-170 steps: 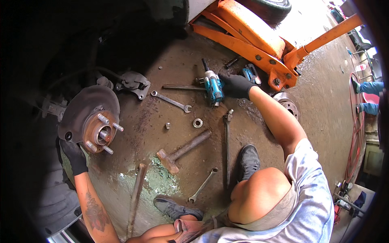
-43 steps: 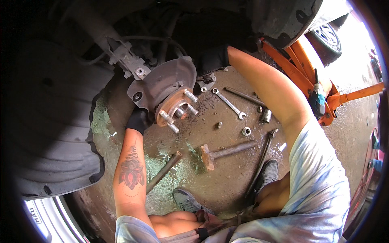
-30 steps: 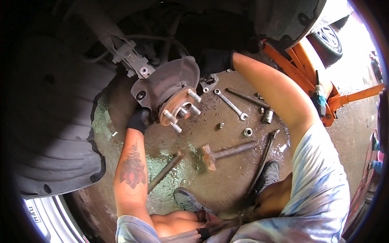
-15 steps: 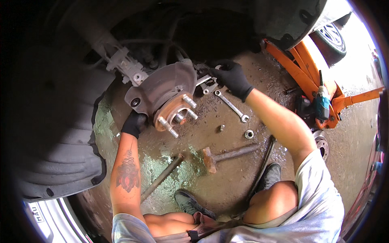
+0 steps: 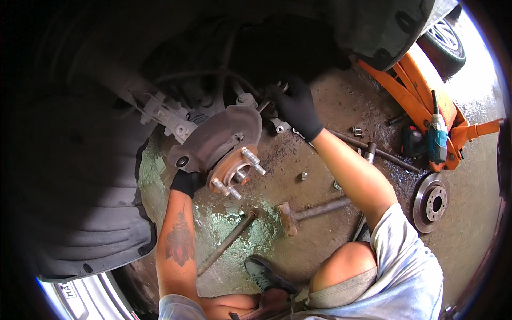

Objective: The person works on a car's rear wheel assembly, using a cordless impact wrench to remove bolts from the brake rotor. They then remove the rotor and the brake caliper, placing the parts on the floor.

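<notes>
- Rusty steel first: the hammer (image 5: 312, 211) and a long bar (image 5: 226, 242) lie flat on the floor just below the rotor (image 5: 216, 140), set where I can reach them from my crouch.
- My left hand (image 5: 186, 183), gloved black, is clamped on the rotor's lower left edge, fingers curled round the rim. I judge that grip is there to keep the hub from turning or swinging while my other hand works behind it.
- The hub (image 5: 234, 173) with its studs (image 5: 250, 160) faces me, just right of that hand; no stud touches my fingers.
- Loose nuts (image 5: 302, 176) sit on the floor to the rotor's right, apart from both hands.
- My right hand (image 5: 296, 106), also gloved, is up behind the rotor's upper right edge, in the dark of the wheel well. Its fingertips pinch or press on a small fitting (image 5: 281, 85) there; I cannot tell whether they are closed on it, because the glove and shadow hide the contact.
- Farther right of the rotor, by the orange jack (image 5: 421, 96), the impact wrench (image 5: 437, 138) stands parked, and a spare disc (image 5: 431, 201) lies flat, both well out of reach.
</notes>
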Tool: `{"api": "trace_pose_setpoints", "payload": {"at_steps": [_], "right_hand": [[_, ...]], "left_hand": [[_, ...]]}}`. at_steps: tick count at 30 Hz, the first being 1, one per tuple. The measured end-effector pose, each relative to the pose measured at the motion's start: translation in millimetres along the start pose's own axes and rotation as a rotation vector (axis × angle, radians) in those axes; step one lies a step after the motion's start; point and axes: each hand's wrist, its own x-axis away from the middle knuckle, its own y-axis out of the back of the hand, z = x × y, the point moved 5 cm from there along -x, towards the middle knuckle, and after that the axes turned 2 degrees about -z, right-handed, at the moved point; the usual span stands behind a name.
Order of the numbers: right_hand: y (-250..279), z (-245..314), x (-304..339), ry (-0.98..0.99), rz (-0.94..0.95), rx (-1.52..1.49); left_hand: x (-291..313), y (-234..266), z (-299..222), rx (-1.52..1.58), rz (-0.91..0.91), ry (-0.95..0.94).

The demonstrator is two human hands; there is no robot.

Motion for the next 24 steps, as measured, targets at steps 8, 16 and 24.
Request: {"api": "trace_pose_setpoints", "payload": {"at_steps": [8, 16, 24], "right_hand": [[0, -26, 0, -0.04, 0.007, -0.106], [8, -36, 8, -0.165, 0.076, -0.003], [-3, -55, -4, -0.427, 0.334, -0.397]], "left_hand": [[3, -13, 1, 0.319, -0.107, 0.144], [4, -5, -12, 0.498, -0.104, 0.264], [17, -20, -28, 0.715, -0.113, 0.353]]}}
